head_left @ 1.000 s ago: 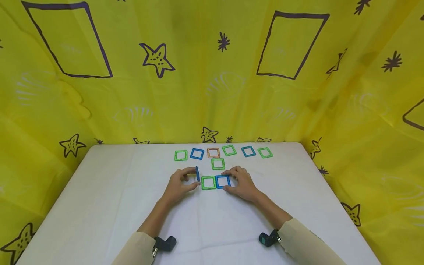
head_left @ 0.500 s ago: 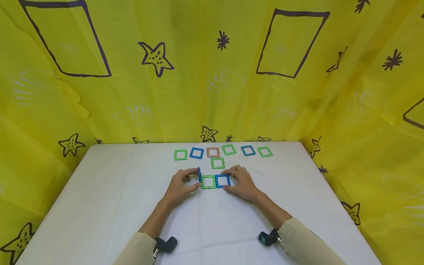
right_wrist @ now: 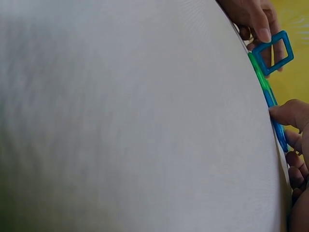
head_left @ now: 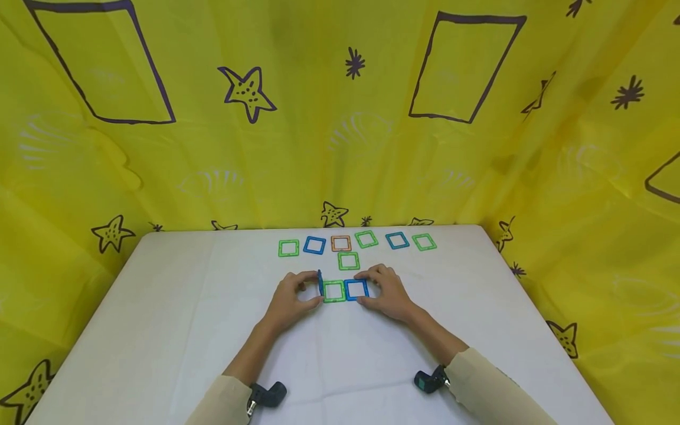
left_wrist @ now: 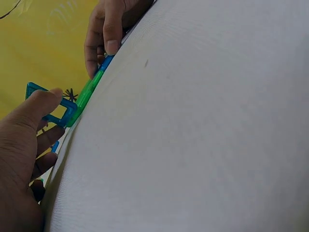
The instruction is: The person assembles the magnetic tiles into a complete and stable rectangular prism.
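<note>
My left hand (head_left: 289,301) pinches a blue square magnetic tile (head_left: 320,283) between thumb and fingers, tilted up on edge. In the left wrist view that blue frame (left_wrist: 33,89) stands up from the left edge of a flat green square tile (left_wrist: 86,99). Flat on the table, the green tile (head_left: 334,300) lies side by side with a second blue tile (head_left: 356,298). Thumb and fingers of my right hand (head_left: 390,295) grip this second blue tile at its near and far edges. From the right wrist, the raised blue tile (right_wrist: 286,60) meets the green tile's far end.
Behind the hands lies a single green tile (head_left: 348,269). Further back runs a row of loose square tiles, among them an orange tile (head_left: 341,250) and a blue tile (head_left: 397,247). A yellow patterned curtain (head_left: 297,165) hangs behind the white table (head_left: 159,330).
My left hand has moved slightly right, bringing the upright blue tile from a small gap up to the green tile's left edge. The right hand keeps its hold on the flat blue tile.
</note>
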`<action>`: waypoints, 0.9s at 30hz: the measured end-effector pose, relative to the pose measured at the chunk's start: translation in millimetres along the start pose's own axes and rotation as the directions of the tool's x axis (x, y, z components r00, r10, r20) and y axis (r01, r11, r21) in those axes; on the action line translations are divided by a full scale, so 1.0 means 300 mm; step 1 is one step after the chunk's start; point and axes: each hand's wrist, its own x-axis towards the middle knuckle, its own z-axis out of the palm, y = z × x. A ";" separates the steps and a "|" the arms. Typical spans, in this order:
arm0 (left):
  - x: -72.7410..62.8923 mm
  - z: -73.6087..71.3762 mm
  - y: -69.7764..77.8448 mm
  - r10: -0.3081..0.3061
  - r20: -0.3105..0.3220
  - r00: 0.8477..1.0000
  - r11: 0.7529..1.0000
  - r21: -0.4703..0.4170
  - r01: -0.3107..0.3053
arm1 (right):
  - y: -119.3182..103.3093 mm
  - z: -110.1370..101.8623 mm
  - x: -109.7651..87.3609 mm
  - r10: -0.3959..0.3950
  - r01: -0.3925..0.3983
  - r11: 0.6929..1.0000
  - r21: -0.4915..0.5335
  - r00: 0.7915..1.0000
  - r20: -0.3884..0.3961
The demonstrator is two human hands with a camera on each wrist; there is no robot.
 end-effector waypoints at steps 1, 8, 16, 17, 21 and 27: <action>0.000 0.002 -0.001 -0.002 0.000 1.000 1.000 0.014 0.002 | 0.000 0.000 0.001 0.000 0.000 1.000 -0.001 1.000 0.001; 0.009 0.008 -0.001 0.022 -0.009 1.000 0.998 0.061 -0.021 | -0.001 -0.006 0.010 -0.017 0.017 1.000 0.001 1.000 -0.005; 0.009 0.003 0.009 -0.006 -0.015 1.000 0.995 0.097 0.007 | -0.002 -0.007 0.018 -0.034 0.034 0.999 -0.003 0.999 -0.015; 0.008 0.004 0.009 -0.007 -0.014 1.000 0.995 0.096 0.008 | -0.003 -0.007 0.016 -0.034 0.034 0.999 -0.003 0.999 -0.017; 0.005 0.008 0.008 -0.005 -0.013 1.000 0.996 0.090 0.006 | -0.004 -0.005 0.007 -0.031 0.031 1.000 -0.002 0.999 -0.032; -0.003 0.014 0.001 -0.005 -0.014 1.000 0.995 0.096 0.007 | 0.003 0.007 -0.005 -0.014 0.015 1.000 0.017 0.999 -0.039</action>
